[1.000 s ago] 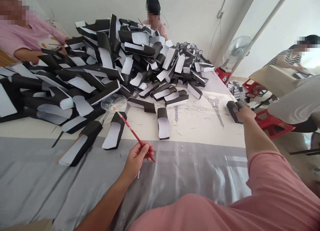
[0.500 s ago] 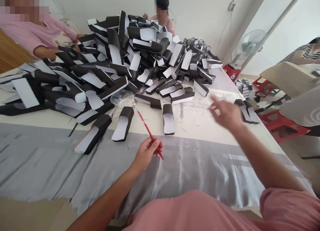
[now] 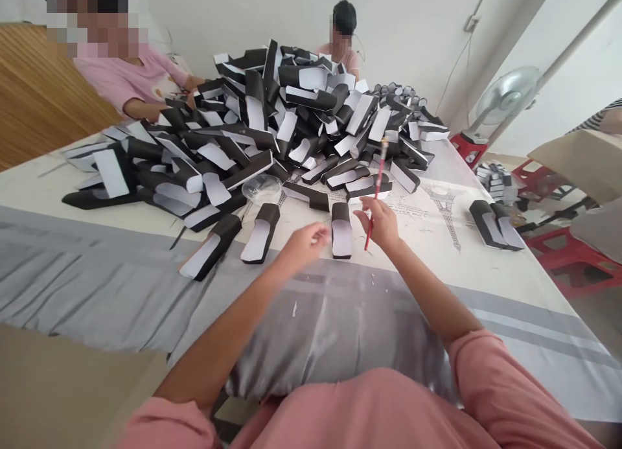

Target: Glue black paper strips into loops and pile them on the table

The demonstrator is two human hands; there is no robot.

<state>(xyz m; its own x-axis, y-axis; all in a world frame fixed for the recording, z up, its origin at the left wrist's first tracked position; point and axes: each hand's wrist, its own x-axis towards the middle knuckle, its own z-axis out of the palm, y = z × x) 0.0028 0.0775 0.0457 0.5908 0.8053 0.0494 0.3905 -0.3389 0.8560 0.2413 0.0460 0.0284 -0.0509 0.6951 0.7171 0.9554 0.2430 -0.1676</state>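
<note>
My right hand [image 3: 381, 223] is closed on a thin red brush [image 3: 379, 183], which points up with its pale tip toward the pile. Beside it on the table lies a black-and-white folded paper piece shaped like a slipper [image 3: 341, 238]. My left hand [image 3: 307, 243] is just left of that piece, with fingers loosely curled, apart and holding nothing I can see. Two similar slipper-shaped pieces [image 3: 257, 241] [image 3: 214, 248] lie further left. A clear plastic bowl [image 3: 262, 190] with whitish stuff in it stands behind them.
A tall heap of black-and-white paper pieces [image 3: 291, 105] covers the back of the table. Two more pieces [image 3: 495, 225] lie near the right edge. Co-workers [image 3: 131, 86] [image 3: 343, 41] sit at the left and far side. A fan [image 3: 510, 92] and red stools [image 3: 568, 254] stand right.
The red brush has passed from my left hand to my right. My right hand has come in from the right; my left has moved up toward the middle slipper-shaped piece. The view has shifted.
</note>
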